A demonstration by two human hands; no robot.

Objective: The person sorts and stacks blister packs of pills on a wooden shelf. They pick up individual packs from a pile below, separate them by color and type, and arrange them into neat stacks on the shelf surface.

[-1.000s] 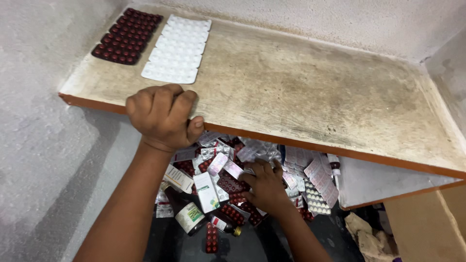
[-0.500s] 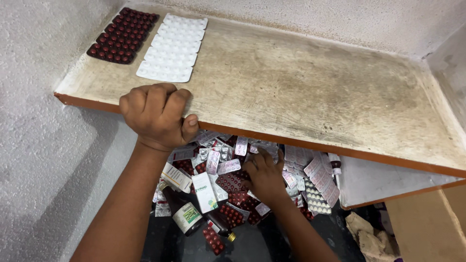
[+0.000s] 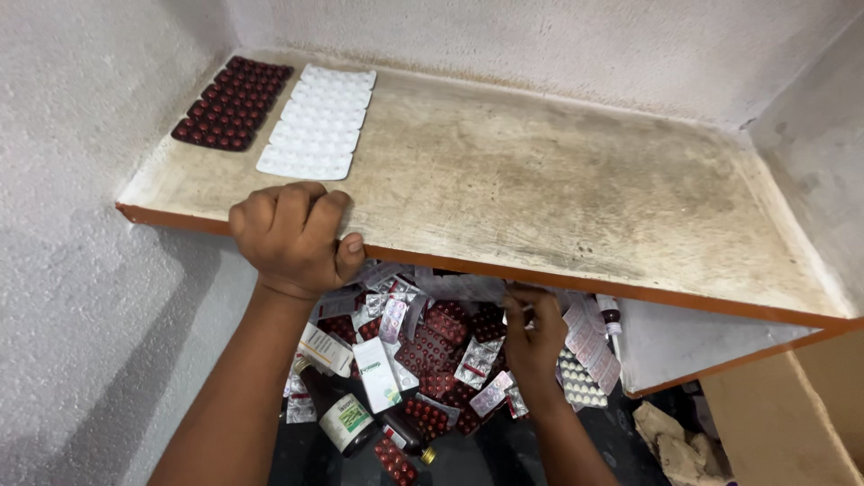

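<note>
Head view, one item in hand: a silvery blister strip [image 3: 468, 288], held at the top of a loose heap of medicine packs [image 3: 423, 360] on the dark floor below the shelf, just under the shelf's orange front edge. Right hand [image 3: 533, 340]: fingers pinched on the strip's right end, thumb and forefinger closed on the foil, the rest of the hand over the heap. Left hand [image 3: 292, 236]: clenched on the front lip of the wooden shelf [image 3: 558, 198], knuckles up, thumb tucked under the edge, bearing weight as a brace. Heap contents: dark red blister strips, silver and white strips, small white-and-green cartons [image 3: 378, 373], a dark bottle with a green label [image 3: 340, 416], all overlapping and partly hidden under the shelf. Shelf top: a dark red blister sheet [image 3: 232, 102] and a white blister sheet [image 3: 317, 121] lying flat side by side at the far left corner, edges touching or nearly so; remainder stained bare board. Cardboard box [image 3: 774, 423] at lower right, well apart. Handling note, as a judgement: the strip is thin and its left part seems to lie among neighbours, so a firm pinch and a slow lift clear of the shelf edge would best keep other strips from dragging along; the left-hand brace suits the low reach.
</note>
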